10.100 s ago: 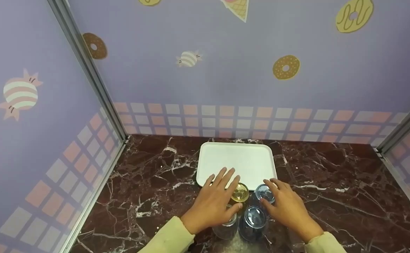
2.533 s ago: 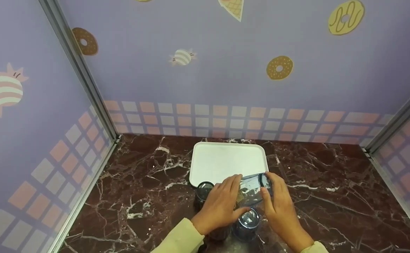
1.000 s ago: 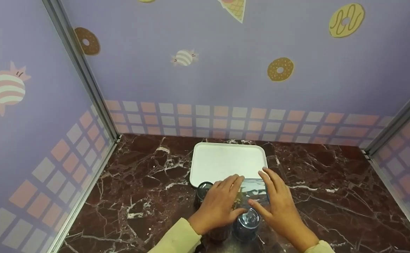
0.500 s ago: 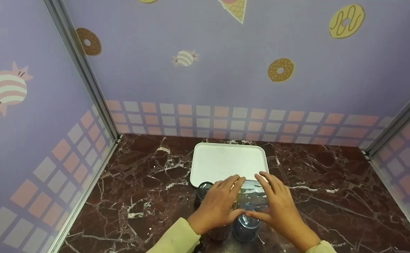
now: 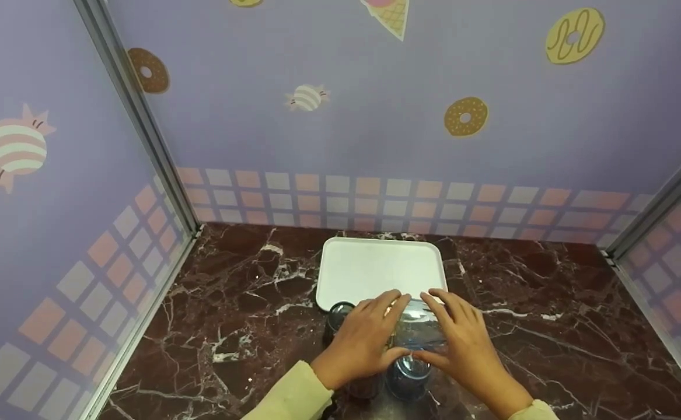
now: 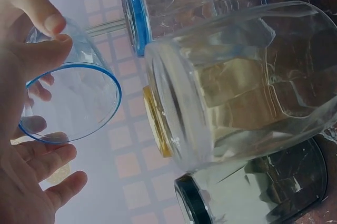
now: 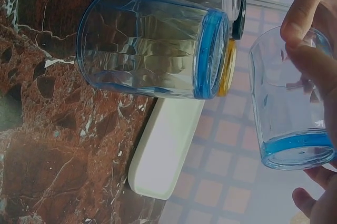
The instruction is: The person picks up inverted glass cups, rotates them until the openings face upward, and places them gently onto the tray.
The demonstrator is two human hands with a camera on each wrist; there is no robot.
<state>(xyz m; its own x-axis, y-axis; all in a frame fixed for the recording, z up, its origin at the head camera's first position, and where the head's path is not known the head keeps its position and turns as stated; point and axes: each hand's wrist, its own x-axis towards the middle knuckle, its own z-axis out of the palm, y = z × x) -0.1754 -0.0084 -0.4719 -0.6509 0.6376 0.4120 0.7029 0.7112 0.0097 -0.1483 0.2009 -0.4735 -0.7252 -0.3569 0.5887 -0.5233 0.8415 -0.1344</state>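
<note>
Two hands hold one blue-tinted tumbler (image 5: 419,328) sideways between them, raised above four standing glasses: the left hand (image 5: 363,338) and the right hand (image 5: 470,344) curve round it, thumb tips close together. The head view hides its ends behind fingers; the left wrist view shows its open mouth and thin blue rim, the right wrist view its thick blue base. From the head, a dark glass (image 5: 338,322) and a blue glass (image 5: 408,380) are easy to spot, while the left hand largely covers the clear glass (image 6: 253,71) and yellow glass (image 6: 157,121); the left wrist view shows all four bottom-up. Just beyond lies a white tray (image 5: 375,265).
</note>
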